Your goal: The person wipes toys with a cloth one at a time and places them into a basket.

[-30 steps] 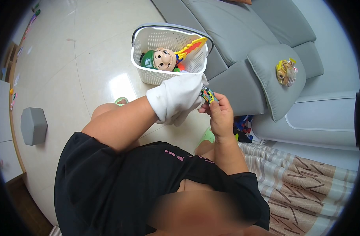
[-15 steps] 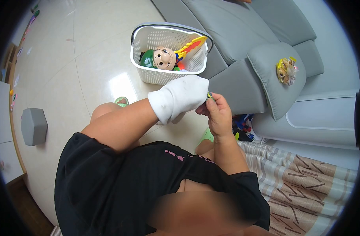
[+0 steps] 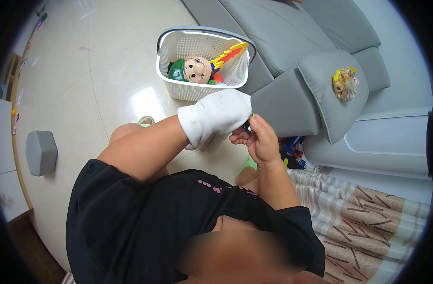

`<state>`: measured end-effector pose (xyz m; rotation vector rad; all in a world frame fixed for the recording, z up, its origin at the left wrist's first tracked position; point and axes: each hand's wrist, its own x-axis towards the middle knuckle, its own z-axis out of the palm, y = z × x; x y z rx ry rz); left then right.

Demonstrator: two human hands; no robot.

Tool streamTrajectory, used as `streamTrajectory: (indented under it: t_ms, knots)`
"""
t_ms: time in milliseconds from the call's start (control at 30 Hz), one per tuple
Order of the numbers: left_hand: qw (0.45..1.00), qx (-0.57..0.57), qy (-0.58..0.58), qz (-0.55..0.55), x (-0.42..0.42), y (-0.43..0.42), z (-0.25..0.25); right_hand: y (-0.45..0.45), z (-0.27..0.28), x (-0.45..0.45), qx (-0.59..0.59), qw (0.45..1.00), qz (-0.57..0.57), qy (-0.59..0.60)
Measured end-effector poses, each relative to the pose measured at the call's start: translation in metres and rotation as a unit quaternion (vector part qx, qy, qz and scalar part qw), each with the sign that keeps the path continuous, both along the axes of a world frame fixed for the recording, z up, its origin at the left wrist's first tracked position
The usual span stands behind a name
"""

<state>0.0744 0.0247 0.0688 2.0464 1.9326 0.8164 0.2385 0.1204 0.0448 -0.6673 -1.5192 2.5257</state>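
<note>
A white cloth covering [image 3: 216, 111], like a mitt or wrapped towel, hides my left hand [image 3: 228, 106] up to the wrist, so its fingers do not show. Close against its right side, my right hand [image 3: 259, 137] pinches a small dark toy [image 3: 247, 125] between thumb and curled fingers. The toy is mostly hidden by the cloth and fingers, and its kind cannot be made out. Just beyond both hands stands a white perforated basket [image 3: 188, 94] with a dark handle. In it lie a cartoon head mask with a green cap [image 3: 193, 69] and a yellow-and-red flame-shaped toy [image 3: 230, 55].
A grey sofa [image 3: 278, 33] runs along the right, with a cushion [image 3: 316, 80] bearing a bag of small items [image 3: 345, 85]. Toys [image 3: 292, 151] lie beneath a white cabinet [image 3: 368, 142] beside a patterned curtain [image 3: 363, 213]. A grey hexagonal stool [image 3: 41, 153] stands left.
The small toy has turned in my right hand, now showing a dark side instead of green and yellow. My right fingers have shifted and spread slightly. The covered left hand barely moved.
</note>
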Motion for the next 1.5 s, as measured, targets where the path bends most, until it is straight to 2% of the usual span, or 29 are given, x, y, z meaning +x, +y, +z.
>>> streamTrajectory:
  t_ms: [67, 100, 167, 300, 367, 400, 533, 600, 633, 667, 700, 733, 800, 933, 1033, 1133, 1200, 1233, 1267, 1300, 1333, 1500]
  knots:
    - [0.995, -0.002, 0.086, -0.042, 0.001, 0.002, -0.002, 0.001, -0.001, 0.002, -0.010, 1.000, 0.007, -0.001]
    - [0.995, -0.002, 0.086, -0.043, 0.001, 0.001, -0.003, 0.001, -0.001, 0.003, -0.020, 1.000, 0.014, -0.001]
    - [0.999, 0.013, 0.004, 0.046, 0.003, -0.002, -0.003, 0.005, -0.004, 0.006, -0.049, 0.998, 0.026, 0.012]
    - [0.997, 0.050, 0.021, 0.053, -0.001, -0.006, -0.003, 0.006, -0.008, 0.006, -0.141, 0.988, 0.040, 0.045]
    - [0.994, 0.017, -0.068, 0.085, 0.000, -0.005, -0.002, 0.004, -0.005, 0.003, -0.160, 0.985, 0.030, 0.052]
    - [0.994, 0.017, -0.068, 0.085, -0.001, -0.004, -0.004, 0.003, -0.004, 0.001, -0.178, 0.982, 0.022, 0.059]
    - [0.983, -0.023, -0.149, 0.105, 0.001, 0.002, -0.007, 0.003, -0.009, 0.001, -0.139, 0.988, -0.009, 0.065]
    - [0.980, -0.039, -0.172, 0.097, 0.002, 0.001, -0.006, 0.005, -0.019, 0.001, -0.058, 0.996, 0.007, 0.068]
    - [0.999, 0.019, -0.023, 0.043, 0.003, -0.003, -0.004, 0.004, -0.018, 0.000, -0.058, 0.996, 0.007, 0.068]
    - [0.989, 0.077, 0.126, -0.013, 0.004, -0.006, -0.002, 0.002, -0.016, 0.000, 0.002, 0.997, 0.002, 0.073]
    - [0.994, 0.051, 0.095, -0.014, 0.008, -0.007, 0.001, -0.001, -0.014, 0.001, 0.062, 0.995, -0.003, 0.078]
    - [0.994, 0.050, 0.094, -0.013, 0.009, -0.009, 0.005, -0.003, -0.014, 0.001, 0.061, 0.995, -0.002, 0.078]
    - [0.995, -0.031, 0.094, -0.001, 0.009, -0.011, 0.012, -0.005, -0.013, 0.002, 0.119, 0.991, -0.043, 0.047]
    - [0.995, 0.015, 0.102, 0.016, 0.006, -0.016, 0.007, -0.005, -0.018, 0.005, 0.113, 0.991, -0.029, 0.067]
    - [0.996, 0.056, 0.056, 0.047, 0.004, -0.015, -0.008, -0.004, -0.013, 0.003, 0.067, 0.996, -0.025, 0.057]
    - [0.997, 0.060, 0.020, 0.031, 0.005, -0.016, -0.003, -0.001, -0.006, 0.001, 0.040, 0.999, 0.000, -0.013]
    - [0.996, -0.062, -0.044, 0.042, 0.001, -0.012, 0.004, 0.001, -0.004, 0.001, -0.049, 0.998, 0.029, -0.013]
    - [0.993, -0.061, -0.066, 0.074, 0.000, -0.007, -0.003, 0.002, -0.004, 0.001, -0.051, 0.998, 0.027, -0.013]
    - [0.993, -0.062, -0.066, 0.071, 0.000, -0.007, -0.009, 0.002, -0.003, 0.000, -0.100, 0.995, 0.027, 0.012]
    - [0.993, 0.001, -0.088, 0.072, -0.001, -0.010, -0.015, 0.002, -0.003, 0.001, -0.149, 0.988, 0.027, 0.038]
    - [0.989, 0.065, -0.111, 0.074, -0.003, -0.012, -0.016, 0.003, -0.003, 0.001, -0.150, 0.988, 0.025, 0.038]
    - [0.996, -0.033, -0.084, 0.007, -0.001, -0.012, 0.010, 0.012, -0.012, 0.003, -0.221, 0.972, 0.021, 0.082]
